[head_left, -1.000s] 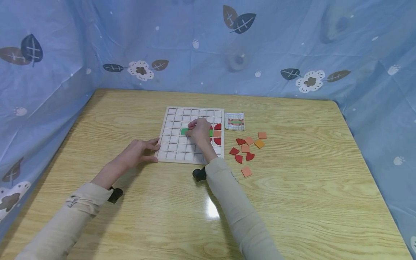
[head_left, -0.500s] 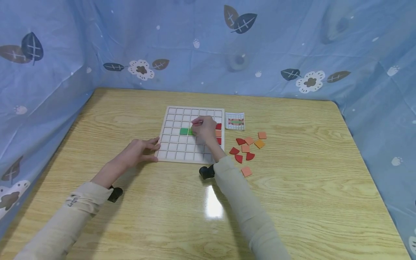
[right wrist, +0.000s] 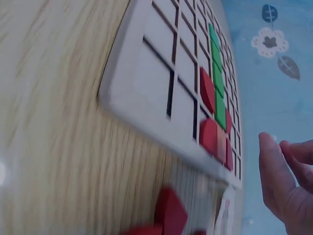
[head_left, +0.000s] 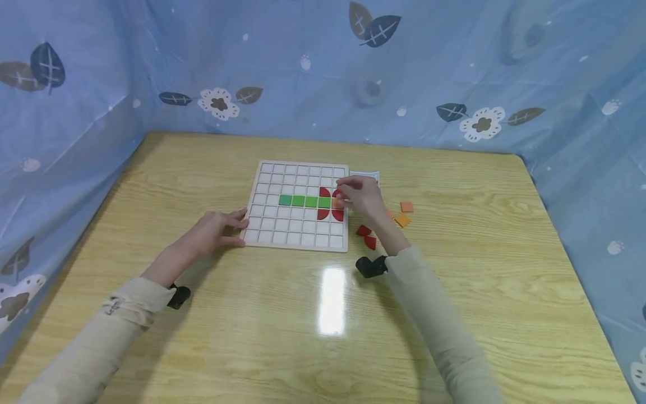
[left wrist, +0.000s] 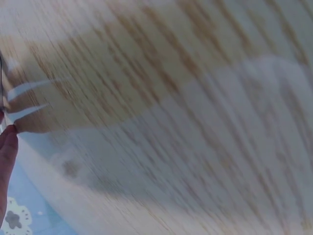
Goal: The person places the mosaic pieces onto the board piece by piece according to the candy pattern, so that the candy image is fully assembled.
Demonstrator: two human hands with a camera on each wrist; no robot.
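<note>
A wooden grid board point(head_left: 295, 240) with white cells lies on the table. Along its middle row runs a line of green square tiles point(head_left: 311, 202), ending in a salmon square tile point(head_left: 336, 203) at the right edge. Red quarter-circle tiles point(head_left: 323, 214) sit above and below that end. My left hand point(head_left: 209, 231) rests at the board's lower left edge, fingertips touching it; its wrist view catches only part of the fingers point(left wrist: 7, 152). My right hand point(head_left: 364, 197) hovers over the board's right edge, fingers loosely bent, thumb and index finger apart with nothing between them.
Right of the board lie loose red quarter-circle tiles point(head_left: 370, 242), a salmon square point(head_left: 406, 207) and an orange square point(head_left: 402, 220); my right arm covers others. A printed pattern card point(head_left: 370, 174) is mostly hidden behind my right hand. Blue patterned cloth point(head_left: 303, 101) hangs behind the table.
My right hand has moved right, from the green row to the board's right edge, uncovering the whole green line and covering the card. The left hand stays at the board's edge.
</note>
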